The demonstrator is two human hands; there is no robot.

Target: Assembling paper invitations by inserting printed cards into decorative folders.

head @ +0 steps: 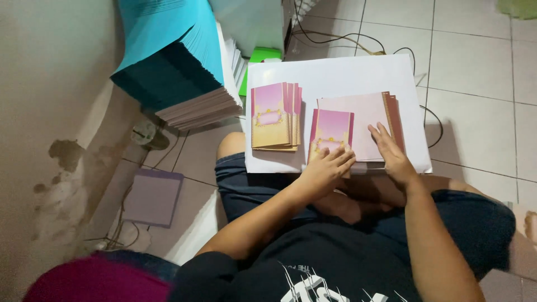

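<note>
On the white board (pixel 335 72), left hand (pixel 324 170) and right hand (pixel 391 154), flat and unclenched, half-hide pink cards (pixel 358 120).

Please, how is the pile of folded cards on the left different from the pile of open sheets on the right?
The folded cards show a pink and yellow printed front; the open sheets show a plain pale pink face. The folded cards are narrower, the open sheets wider. No hand touches the folded cards, while the right hand rests on the open sheets and the left hand presses another card beside them. Both piles lie fanned on the white board.

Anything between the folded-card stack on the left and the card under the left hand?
Head view: only a bare strip of the white board separates the folded stack from the card.
</note>
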